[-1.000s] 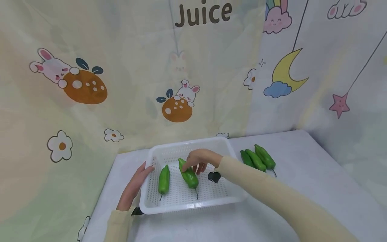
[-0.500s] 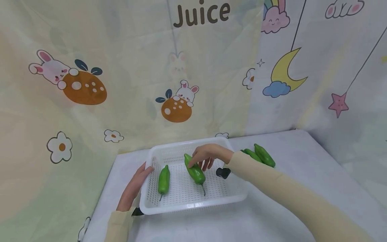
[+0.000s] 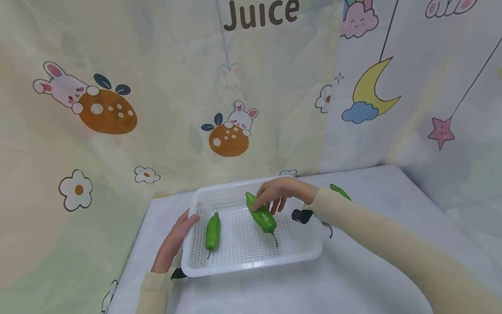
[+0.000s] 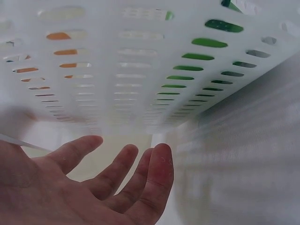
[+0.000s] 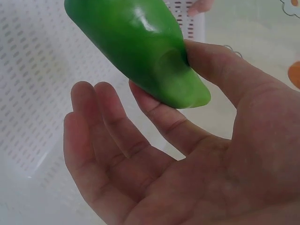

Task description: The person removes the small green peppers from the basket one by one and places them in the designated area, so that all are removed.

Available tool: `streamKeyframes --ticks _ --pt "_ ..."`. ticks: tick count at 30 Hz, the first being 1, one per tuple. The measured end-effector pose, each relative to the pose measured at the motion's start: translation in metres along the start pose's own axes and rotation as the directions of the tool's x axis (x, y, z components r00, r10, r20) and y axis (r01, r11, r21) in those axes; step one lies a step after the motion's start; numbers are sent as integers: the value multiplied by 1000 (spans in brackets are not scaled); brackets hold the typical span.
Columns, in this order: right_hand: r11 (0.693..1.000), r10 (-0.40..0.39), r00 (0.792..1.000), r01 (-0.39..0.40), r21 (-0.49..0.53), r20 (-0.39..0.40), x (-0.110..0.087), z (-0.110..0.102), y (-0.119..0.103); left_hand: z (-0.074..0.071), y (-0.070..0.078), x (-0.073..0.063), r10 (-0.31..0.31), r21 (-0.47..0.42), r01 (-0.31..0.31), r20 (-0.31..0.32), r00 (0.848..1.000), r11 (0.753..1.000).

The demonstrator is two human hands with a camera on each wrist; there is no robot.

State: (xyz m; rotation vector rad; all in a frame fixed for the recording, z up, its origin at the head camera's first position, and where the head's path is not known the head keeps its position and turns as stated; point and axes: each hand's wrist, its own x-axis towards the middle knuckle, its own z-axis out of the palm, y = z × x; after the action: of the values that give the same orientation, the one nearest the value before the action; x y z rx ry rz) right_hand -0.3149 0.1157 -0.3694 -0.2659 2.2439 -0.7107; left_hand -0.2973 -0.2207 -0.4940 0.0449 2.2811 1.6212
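Observation:
My right hand [image 3: 283,190] pinches a green chili pepper [image 3: 264,219] between thumb and forefinger, near its narrow tip. The other fingers stay loosely bent, as the right wrist view shows. This pepper hangs over the white perforated plastic basket [image 3: 251,265], stem end toward me. A second green pepper [image 3: 213,233] lies inside the basket's left part. At the left rim, my left hand [image 3: 175,240] holds the basket, thumb over the edge. Its fingers [image 4: 159,173] are beside the outer perforated wall in the left wrist view.
Right of the basket, another green pepper [image 3: 340,191] shows past the right sleeve [image 3: 364,222], which hides the peppers there. A dark stem [image 3: 327,229] sticks out below the sleeve. A printed cloth backdrop [image 3: 168,131] rises behind the white tabletop [image 3: 219,296].
My right hand has moved right and away from me with the pepper, lifting it. The sleeve now covers more of the peppers on the right. My left hand has stayed at the rim.

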Motion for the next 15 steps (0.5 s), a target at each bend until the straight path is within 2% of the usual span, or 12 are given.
streamKeyframes --ticks 6,15 --pt "999 -18 1000 18 45 10 -6 -7 13 0 -2 1 6 5 -6 -3 1000 1000" --pt "997 3 1000 -4 74 15 -13 -15 31 1 -1 2 -12 -4 12 -7 1000 1000"
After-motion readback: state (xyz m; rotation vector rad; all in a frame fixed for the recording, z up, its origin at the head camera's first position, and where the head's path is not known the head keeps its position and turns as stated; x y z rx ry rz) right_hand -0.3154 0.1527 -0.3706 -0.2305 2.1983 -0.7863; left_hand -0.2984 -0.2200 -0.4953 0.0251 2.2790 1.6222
